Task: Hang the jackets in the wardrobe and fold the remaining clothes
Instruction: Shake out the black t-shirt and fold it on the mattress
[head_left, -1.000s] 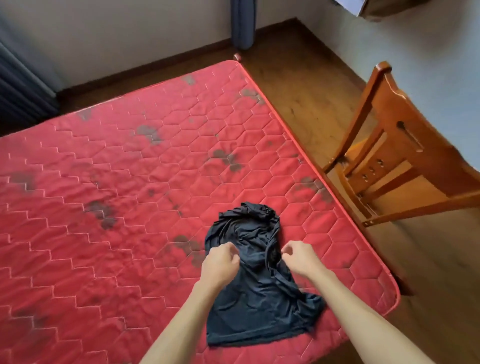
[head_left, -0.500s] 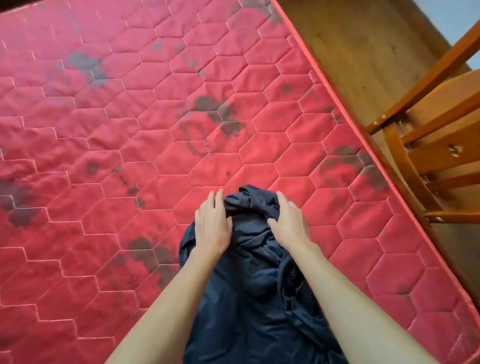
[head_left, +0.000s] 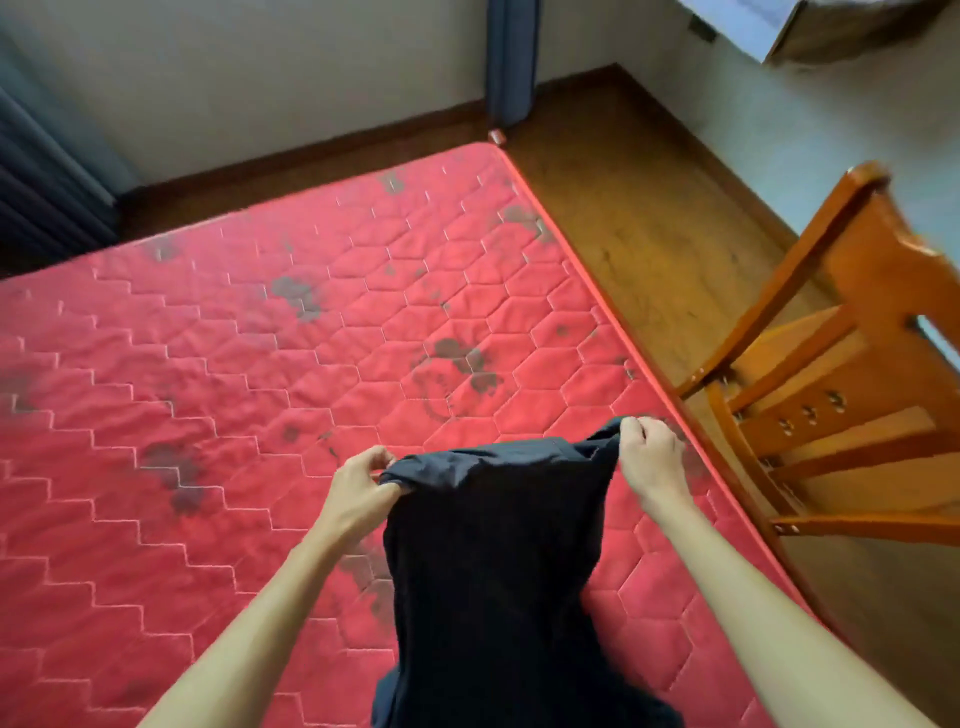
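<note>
head view: a dark navy garment (head_left: 493, 561) is held up over the near right part of the red quilted mattress (head_left: 249, 364). its upper edge is stretched between two hands, and the rest of the cloth hangs down towards the person and runs out of the bottom of the frame. the left hand (head_left: 358, 486) grips the left end of that edge, fingers curled and thumb closed over a bunched fold. the right hand (head_left: 652, 462) pinches the right end, its fingertips (head_left: 631, 428) closed on a small peak of cloth, close to the mattress's right edge. whether the lower part of the garment touches the mattress cannot be told. the mattress carries dark grey stains across its hexagon stitching. a wooden chair (head_left: 841, 395) stands on the wooden floor (head_left: 639, 244) just off the mattress's right edge. a dark blue curtain (head_left: 511, 57) hangs against the wall beyond the mattress's far right corner.
</note>
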